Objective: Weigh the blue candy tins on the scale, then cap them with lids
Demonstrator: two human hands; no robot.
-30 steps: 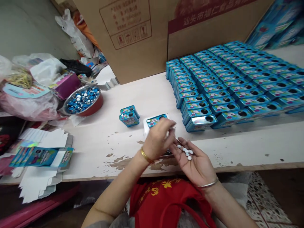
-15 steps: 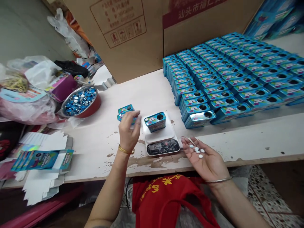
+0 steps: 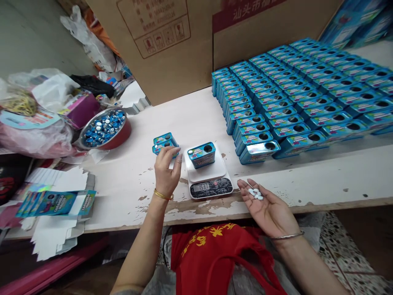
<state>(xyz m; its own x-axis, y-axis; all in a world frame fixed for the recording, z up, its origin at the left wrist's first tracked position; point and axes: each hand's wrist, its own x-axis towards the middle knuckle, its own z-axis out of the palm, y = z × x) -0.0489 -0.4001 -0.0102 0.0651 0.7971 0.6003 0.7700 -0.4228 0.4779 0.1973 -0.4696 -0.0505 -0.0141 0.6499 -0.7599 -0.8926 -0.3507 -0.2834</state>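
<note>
A small blue tin [image 3: 202, 155] with a round hole in its top stands on a white digital scale [image 3: 215, 187] near the table's front edge. My left hand [image 3: 166, 171] hovers just left of the scale, fingers loosely curled and apart, with nothing visible in them; its fingertips overlap two more blue tins [image 3: 162, 141] behind it. My right hand [image 3: 270, 209] rests palm up at the table edge, right of the scale, cupping several white tablets [image 3: 256, 194].
Many rows of the same blue tins [image 3: 301, 94] fill the table's right side. A metal bowl [image 3: 121, 137] of blue and silver caps sits at the left, with plastic bags [image 3: 37, 135] and flat printed cartons [image 3: 52, 203] beyond. Large cardboard boxes [image 3: 184, 49] stand behind.
My left hand drew back from the tin on the scale and now hovers to its left. My right hand moved slightly right and lower, and the tablets sit more bunched in the palm.
</note>
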